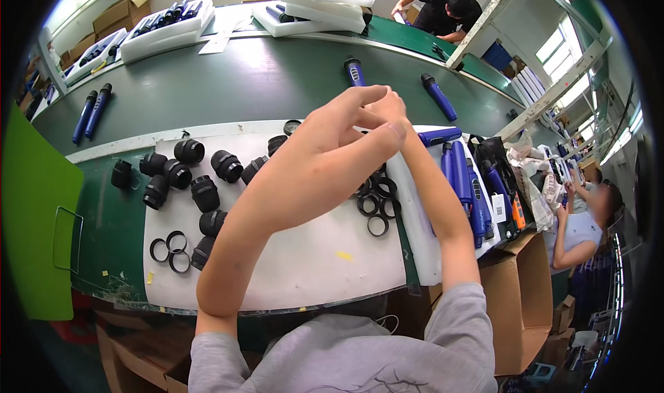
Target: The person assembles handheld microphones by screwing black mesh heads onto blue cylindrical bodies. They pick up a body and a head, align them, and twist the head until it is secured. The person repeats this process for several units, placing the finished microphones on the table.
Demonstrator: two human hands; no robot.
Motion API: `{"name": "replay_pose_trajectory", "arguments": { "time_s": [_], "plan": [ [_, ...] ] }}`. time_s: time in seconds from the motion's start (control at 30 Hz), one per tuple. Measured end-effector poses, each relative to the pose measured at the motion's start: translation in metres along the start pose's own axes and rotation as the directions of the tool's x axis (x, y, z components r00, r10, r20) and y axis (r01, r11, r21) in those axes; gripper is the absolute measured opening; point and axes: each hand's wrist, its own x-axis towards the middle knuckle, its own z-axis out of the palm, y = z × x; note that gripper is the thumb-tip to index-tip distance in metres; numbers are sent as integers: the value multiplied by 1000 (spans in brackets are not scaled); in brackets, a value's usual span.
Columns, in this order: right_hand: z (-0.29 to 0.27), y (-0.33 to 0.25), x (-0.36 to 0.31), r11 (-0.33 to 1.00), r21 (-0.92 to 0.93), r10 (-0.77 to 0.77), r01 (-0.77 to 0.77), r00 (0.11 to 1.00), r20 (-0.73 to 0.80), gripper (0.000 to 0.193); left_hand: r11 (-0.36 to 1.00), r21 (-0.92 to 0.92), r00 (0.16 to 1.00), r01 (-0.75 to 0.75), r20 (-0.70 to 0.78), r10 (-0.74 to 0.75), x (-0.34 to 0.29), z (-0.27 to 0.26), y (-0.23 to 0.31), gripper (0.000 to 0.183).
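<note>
My left hand [332, 161] reaches across the middle of the bench, its thumb apart from the stretched fingers; I see nothing held in it. Just beyond, partly behind it, is my right hand [389, 107], with most of its fingers hidden. A blue microphone [355, 72] with a black head shows past both hands; its lower end is covered, so whether a hand touches it is unclear. Under my left forearm, several black ribbed cylindrical parts [205, 193] stand and lie on a white sheet [311, 268]. Black rings [369, 205] lie beside my hands, more rings [178, 241] at the left.
A green conveyor belt [277, 75] runs beyond the bench, carrying blue microphones [438, 97] at left and right. Blue microphone bodies [460, 175] lie in white foam at my right, above a cardboard box [515, 303]. A green panel [38, 220] stands left. Other people work across and right.
</note>
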Motion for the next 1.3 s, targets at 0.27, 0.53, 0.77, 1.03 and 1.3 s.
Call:
{"name": "replay_pose_trajectory", "arguments": {
  "time_s": [0.27, 0.53, 0.77, 1.03, 1.3],
  "plan": [
    [-102, 43, -142, 994, -109, 43, -23, 982, 184, 48, 993, 117, 999, 23, -42, -18, 5, 1, -7, 55],
    [-119, 62, -158, 994, 89, 45, -63, 981, 191, 59, 981, 186, 999, 49, -12, -47, 5, 9, -9, 55],
    [-222, -43, -130, 571, 786, -78, 238, 969, -236, 57, 826, 561, 991, -48, -78, 110, 10, 7, -28, 68],
    [-263, -89, -125, 206, 818, -311, 537, 828, -466, 36, 959, 208, 928, -190, -281, 245, 12, -11, -1, 35],
    [-197, -69, -101, 626, 614, -574, 480, 817, -54, 27, 977, 118, 901, -178, -380, 210, -8, -20, 25, 31]
  ]
}}
